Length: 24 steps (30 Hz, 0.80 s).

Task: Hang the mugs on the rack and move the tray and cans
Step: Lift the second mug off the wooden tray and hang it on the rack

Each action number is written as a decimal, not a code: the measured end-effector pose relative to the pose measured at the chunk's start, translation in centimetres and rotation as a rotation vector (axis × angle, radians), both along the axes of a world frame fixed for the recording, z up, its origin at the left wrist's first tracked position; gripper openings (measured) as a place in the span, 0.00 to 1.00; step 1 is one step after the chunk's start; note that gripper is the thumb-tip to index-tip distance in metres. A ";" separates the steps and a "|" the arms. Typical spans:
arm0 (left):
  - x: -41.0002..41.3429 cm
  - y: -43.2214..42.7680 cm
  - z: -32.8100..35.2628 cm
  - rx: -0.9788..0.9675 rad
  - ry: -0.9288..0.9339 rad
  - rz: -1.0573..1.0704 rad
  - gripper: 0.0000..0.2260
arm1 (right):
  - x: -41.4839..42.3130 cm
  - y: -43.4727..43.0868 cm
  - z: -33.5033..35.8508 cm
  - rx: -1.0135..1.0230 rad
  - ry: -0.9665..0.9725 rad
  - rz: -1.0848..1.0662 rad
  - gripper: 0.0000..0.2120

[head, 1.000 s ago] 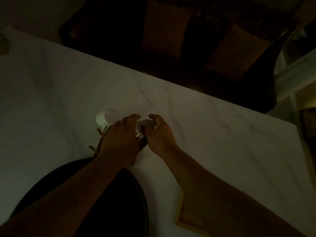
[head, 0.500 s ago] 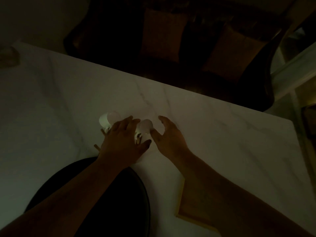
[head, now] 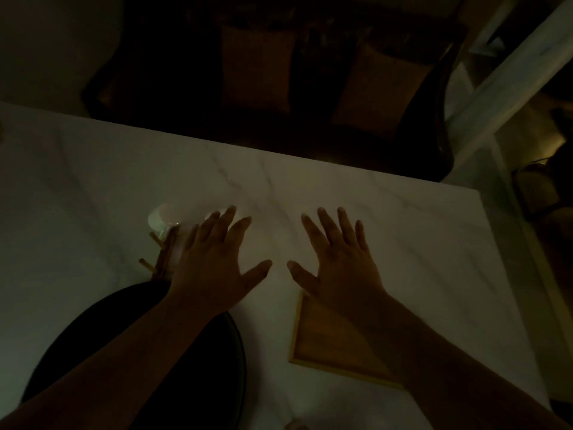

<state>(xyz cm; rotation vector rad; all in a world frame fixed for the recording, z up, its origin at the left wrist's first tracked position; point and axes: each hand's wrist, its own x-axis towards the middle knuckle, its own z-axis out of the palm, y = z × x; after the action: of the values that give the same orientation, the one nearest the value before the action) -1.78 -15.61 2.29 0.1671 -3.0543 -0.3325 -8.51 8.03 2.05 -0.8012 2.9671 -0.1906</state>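
**Under the right wrist: the tray sits nearest the right hand**

Below the right hand [head: 341,262], in the one head view, the wooden tray [head: 328,339] lies flat on the pale marbled surface [head: 403,228]. Its far corner tucks under the wrist, and its long axis runs from there toward the near right, where the forearm covers it. That makes it the closest task item to either hand, and the right is plainly the nearer one; my read is that the next move falls to that hand, which would have to draw back toward the body to reach a tray edge.

Both hands are spread flat, fingers splayed, holding nothing; whether they touch the surface or hover just above it I cannot tell. The left hand [head: 214,265] is well apart from the tray, with bare surface between them.

Just left of the left hand stands the wooden rack [head: 162,259], its pegs poking out to the left. A white mug [head: 164,218] hangs at its far end. A second pale shape shows past the left fingertips, probably another mug, but the hand hides most of it.

A dark round object [head: 186,367] fills the near left, under the left forearm. No cans are clearly visible; a small pale thing at the bottom edge is too cut off to name.
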 end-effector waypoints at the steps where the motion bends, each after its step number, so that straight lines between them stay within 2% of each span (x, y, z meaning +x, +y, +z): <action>1: 0.1 0.7 0.1 -0.003 0.008 -0.010 0.41 | 0.2 1.1 0.2 0.002 0.005 -0.010 0.43; 10: 1.0 6.4 -0.3 0.023 -0.070 -0.147 0.42 | 2.9 10.4 0.0 0.037 0.013 -0.131 0.42; 16: 1.6 9.4 -0.3 -0.057 -0.049 -0.224 0.40 | 5.0 15.7 -0.7 0.052 -0.048 -0.240 0.42; 24: 1.7 12.5 -2.0 -0.013 -0.128 -0.268 0.39 | 8.1 22.0 -2.9 0.015 -0.144 -0.364 0.43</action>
<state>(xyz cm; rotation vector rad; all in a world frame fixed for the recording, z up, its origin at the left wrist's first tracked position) -0.07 -3.12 0.30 -0.2326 -3.2069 -0.3279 -0.46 30.04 -0.84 -0.2269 2.9434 -0.2314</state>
